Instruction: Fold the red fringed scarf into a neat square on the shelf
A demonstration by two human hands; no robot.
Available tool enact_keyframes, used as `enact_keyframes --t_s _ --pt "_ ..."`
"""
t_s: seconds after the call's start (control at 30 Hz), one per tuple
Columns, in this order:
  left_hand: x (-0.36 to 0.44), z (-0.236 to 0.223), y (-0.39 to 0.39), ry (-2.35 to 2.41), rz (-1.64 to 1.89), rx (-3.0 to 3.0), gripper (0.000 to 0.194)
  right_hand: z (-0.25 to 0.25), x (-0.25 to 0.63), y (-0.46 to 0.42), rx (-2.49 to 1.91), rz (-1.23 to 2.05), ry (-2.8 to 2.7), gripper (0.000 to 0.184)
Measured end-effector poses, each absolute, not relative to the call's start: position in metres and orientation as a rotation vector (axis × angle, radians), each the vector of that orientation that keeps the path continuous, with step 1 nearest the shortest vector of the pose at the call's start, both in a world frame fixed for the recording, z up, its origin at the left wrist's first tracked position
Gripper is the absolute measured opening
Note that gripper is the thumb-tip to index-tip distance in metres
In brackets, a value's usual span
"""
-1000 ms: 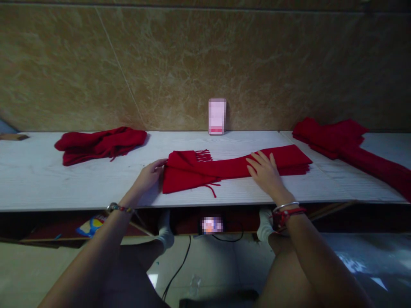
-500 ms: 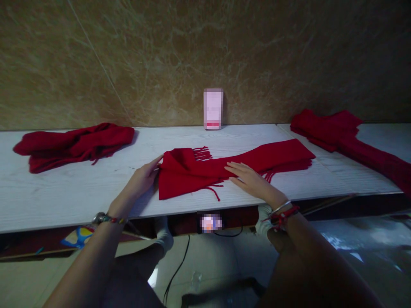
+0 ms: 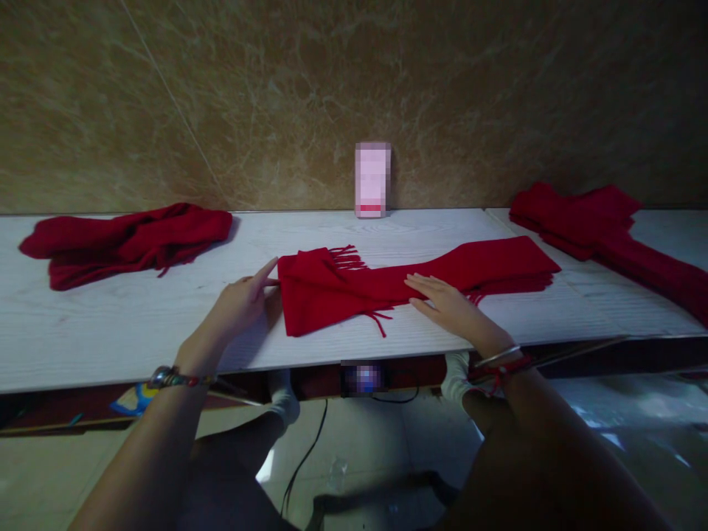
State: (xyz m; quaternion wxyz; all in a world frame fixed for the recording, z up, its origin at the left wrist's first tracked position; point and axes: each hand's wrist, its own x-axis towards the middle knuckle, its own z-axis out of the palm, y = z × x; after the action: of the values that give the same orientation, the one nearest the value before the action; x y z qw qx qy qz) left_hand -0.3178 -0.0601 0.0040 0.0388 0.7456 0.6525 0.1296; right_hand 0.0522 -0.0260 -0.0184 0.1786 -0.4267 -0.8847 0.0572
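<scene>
A folded red scarf (image 3: 381, 284) with fringed ends lies lengthwise on the white wood-grain surface in the middle of the head view. At its left end, my left hand (image 3: 239, 301) has its fingers stretched out, the tips at the scarf's edge. My right hand (image 3: 442, 306) lies flat with extended fingers across the scarf's near side, right of its middle. Fringe strands stick out at the scarf's far left corner and along its near edge. What lies under my right palm is hidden.
A bunched red cloth (image 3: 133, 240) lies on the left, and another red cloth (image 3: 580, 221) trails off to the right. A pixelated pink phone-like object (image 3: 372, 181) leans on the brown marbled wall (image 3: 310, 88). Below the white surface's (image 3: 99, 339) edge, a black cable (image 3: 304, 457) crosses the floor.
The view has shifted slightly. My right hand has slid a little to the right along the scarf, still flat. My left fingers remain at the scarf's left end, now more spread.
</scene>
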Motion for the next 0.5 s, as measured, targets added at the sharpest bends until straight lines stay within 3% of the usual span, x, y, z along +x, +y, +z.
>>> enact_keyframes --t_s 0.2,0.5 --pt "-0.303 0.013 -0.067 2.209 0.148 2.272 0.06 -0.021 0.072 -0.022 -1.288 0.105 -2.46 0.041" --pt "-0.285 0.026 -0.085 2.575 0.196 2.129 0.049 -0.021 0.083 -0.018 -1.292 0.106 -2.425 0.042"
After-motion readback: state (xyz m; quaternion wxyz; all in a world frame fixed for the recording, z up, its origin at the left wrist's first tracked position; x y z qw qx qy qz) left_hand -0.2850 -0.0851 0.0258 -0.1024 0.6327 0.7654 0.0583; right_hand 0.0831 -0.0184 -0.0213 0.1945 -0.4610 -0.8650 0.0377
